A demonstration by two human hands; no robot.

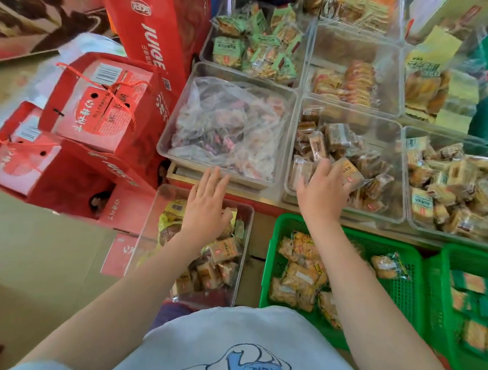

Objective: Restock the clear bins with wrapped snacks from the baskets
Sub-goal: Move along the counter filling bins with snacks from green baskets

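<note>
My right hand (322,188) reaches into a clear bin (345,214) of brown wrapped snacks and grips one brown wrapped snack (348,169) at the bin's near left. My left hand (205,202) hovers with fingers spread and empty over a low clear bin (247,213) holding yellow and brown wrapped snacks. A green basket (401,278) with orange wrapped snacks sits below my right forearm. A second green basket (439,299) with green packs is at the right edge.
A clear bin (166,142) holding a plastic bag of snacks lies ahead of my left hand. Several more clear bins (307,50) of snacks fill the shelf beyond. Red gift boxes (101,106) and a red juice carton (154,35) stack up on the left.
</note>
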